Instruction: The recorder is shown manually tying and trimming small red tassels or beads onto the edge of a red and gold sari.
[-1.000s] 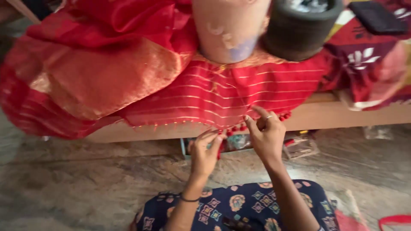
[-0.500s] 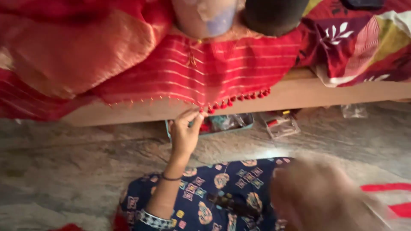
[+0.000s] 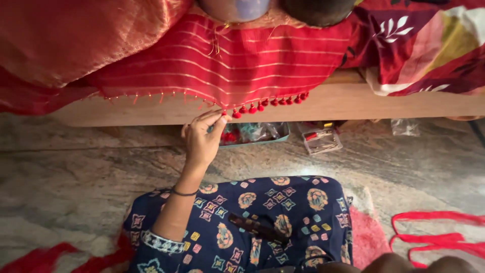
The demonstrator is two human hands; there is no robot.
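Left hand [image 3: 202,139] pinches the red striped cloth's [image 3: 242,65] tasselled edge [image 3: 268,104] just above it; right hand's grip cannot be told.

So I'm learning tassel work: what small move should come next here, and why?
Probably bring the right hand back up to the hem. The left hand pinches the edge just where the tassels stop, and the right sits low, away from it.

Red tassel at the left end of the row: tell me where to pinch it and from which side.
Pinch the end tassel at its thin neck, just under the cloth hem, coming from below and the left, probably. It hangs free off the bench edge, more tassels crowd its right, and the left hand already holds the hem beside it.
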